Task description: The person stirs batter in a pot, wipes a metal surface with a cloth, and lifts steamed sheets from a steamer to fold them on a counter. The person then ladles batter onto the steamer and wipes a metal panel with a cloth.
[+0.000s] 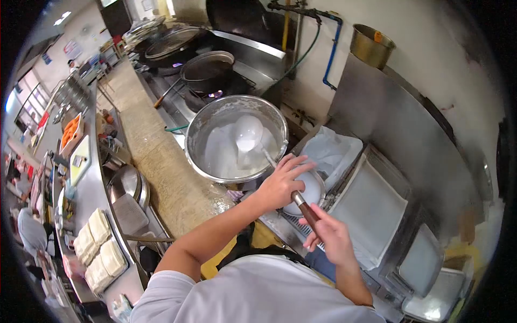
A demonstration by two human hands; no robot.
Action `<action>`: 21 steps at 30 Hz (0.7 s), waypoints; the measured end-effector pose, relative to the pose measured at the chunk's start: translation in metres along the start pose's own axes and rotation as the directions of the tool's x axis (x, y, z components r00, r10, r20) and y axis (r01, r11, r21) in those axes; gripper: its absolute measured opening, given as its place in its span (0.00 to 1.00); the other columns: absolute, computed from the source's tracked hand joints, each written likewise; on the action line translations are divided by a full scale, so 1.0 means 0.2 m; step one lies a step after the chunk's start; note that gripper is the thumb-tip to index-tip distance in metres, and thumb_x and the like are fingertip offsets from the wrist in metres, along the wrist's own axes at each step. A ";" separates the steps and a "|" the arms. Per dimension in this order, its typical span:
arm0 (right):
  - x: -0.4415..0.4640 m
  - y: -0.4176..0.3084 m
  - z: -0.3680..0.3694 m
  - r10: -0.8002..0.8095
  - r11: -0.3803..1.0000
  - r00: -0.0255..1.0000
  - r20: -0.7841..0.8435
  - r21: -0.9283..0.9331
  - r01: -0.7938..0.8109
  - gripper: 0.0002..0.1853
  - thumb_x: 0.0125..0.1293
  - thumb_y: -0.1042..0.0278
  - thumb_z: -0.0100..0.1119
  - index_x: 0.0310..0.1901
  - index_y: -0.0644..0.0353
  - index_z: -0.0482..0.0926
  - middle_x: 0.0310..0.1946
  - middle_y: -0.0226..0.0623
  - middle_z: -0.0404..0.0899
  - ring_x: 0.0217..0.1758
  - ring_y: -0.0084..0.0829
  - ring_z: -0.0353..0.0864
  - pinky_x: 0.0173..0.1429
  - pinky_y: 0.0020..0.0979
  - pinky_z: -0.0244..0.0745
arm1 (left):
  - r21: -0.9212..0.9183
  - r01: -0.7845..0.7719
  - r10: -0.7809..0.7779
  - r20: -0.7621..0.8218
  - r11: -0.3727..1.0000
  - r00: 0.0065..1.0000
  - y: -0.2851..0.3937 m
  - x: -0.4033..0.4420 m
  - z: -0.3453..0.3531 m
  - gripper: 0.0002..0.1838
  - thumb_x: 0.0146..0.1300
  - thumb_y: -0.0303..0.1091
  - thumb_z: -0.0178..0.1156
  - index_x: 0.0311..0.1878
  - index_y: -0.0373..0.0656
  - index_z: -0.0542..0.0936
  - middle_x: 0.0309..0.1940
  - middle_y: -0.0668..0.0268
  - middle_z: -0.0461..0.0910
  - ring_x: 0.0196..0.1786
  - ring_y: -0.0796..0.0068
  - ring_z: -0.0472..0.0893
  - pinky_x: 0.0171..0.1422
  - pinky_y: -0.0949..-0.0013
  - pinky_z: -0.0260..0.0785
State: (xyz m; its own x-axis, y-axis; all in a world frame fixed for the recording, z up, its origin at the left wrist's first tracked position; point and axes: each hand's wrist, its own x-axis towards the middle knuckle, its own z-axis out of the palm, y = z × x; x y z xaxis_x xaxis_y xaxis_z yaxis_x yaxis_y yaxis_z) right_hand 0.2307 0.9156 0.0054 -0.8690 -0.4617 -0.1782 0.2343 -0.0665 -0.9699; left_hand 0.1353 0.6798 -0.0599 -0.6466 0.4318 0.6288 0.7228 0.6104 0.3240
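A long-handled ladle [248,132] has its bowl inside a large metal pot [192,153] of white liquid. White liquid also shows in the bowl. My left hand [281,184] is closed around the metal shaft, with some fingers stretched over it. Farther back, my right hand [332,235] grips the brown wooden handle, its fingers loosely curled. Under the shaft, to the right of the pot, is a round pan [319,185] with something white in it, partly covered by my left hand.
Right of me lie a large rectangular tray [371,207] with a white surface and a tub lined with plastic [332,148]. Behind the pot, a dark wok [207,70] sits on a stove with flames. On the left counter are white stacked blocks [99,250]. A metal bucket [371,46] stands on a ledge.
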 end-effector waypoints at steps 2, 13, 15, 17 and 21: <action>0.05 0.08 -0.09 -0.013 0.965 1.000 0.020 0.261 0.007 0.34 0.85 0.47 0.48 0.77 0.71 0.66 0.52 0.52 0.85 0.34 0.37 0.89 0.33 0.34 0.84 | -0.095 -0.018 0.015 -0.029 0.995 0.999 -0.01 0.06 -0.02 0.10 0.40 0.23 0.71 0.26 0.47 0.82 0.74 0.61 0.76 0.80 0.44 0.68 0.82 0.34 0.58; 0.84 1.16 -0.12 0.590 0.788 0.777 -0.217 0.362 -0.497 0.22 0.76 0.65 0.64 0.65 0.65 0.74 0.57 0.44 0.78 0.39 0.43 0.88 0.39 0.46 0.89 | -0.599 0.230 -0.391 -0.153 0.767 0.908 -0.34 0.17 -0.23 0.14 0.43 0.08 0.52 0.25 0.40 0.77 0.71 0.51 0.79 0.78 0.43 0.71 0.81 0.50 0.61; 0.93 1.23 -0.07 0.656 0.734 0.712 -0.249 0.430 -0.526 0.13 0.75 0.67 0.65 0.55 0.63 0.78 0.50 0.42 0.79 0.37 0.44 0.88 0.38 0.49 0.88 | -0.608 0.236 -0.438 -0.207 0.758 0.875 -0.45 0.19 -0.23 0.15 0.49 0.06 0.49 0.26 0.39 0.76 0.70 0.50 0.81 0.72 0.52 0.78 0.80 0.54 0.63; 1.01 1.30 -0.06 0.698 0.696 0.675 -0.240 0.451 -0.559 0.09 0.75 0.67 0.64 0.50 0.61 0.80 0.42 0.39 0.80 0.33 0.39 0.85 0.34 0.44 0.84 | -0.739 0.230 -0.528 -0.194 0.633 0.827 -0.62 0.20 -0.21 0.16 0.55 0.05 0.48 0.26 0.40 0.76 0.68 0.49 0.82 0.67 0.58 0.82 0.74 0.58 0.68; 1.05 1.37 -0.08 0.709 0.682 0.673 -0.211 0.449 -0.578 0.05 0.76 0.67 0.63 0.42 0.59 0.82 0.28 0.32 0.79 0.25 0.28 0.75 0.26 0.34 0.69 | -0.868 0.237 -0.688 -0.152 0.436 0.710 -0.92 0.23 -0.20 0.20 0.61 0.03 0.46 0.26 0.41 0.75 0.65 0.47 0.83 0.55 0.69 0.85 0.52 0.67 0.75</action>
State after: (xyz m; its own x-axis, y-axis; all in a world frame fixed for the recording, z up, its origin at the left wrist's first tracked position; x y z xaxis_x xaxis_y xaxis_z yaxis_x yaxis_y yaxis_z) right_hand 0.1053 0.8145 -0.3013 -0.5104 -0.1709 -0.8428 0.8574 -0.1757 -0.4837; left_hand -0.0184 0.5615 -0.0622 -0.9191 -0.2139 0.3310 0.3738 -0.2075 0.9040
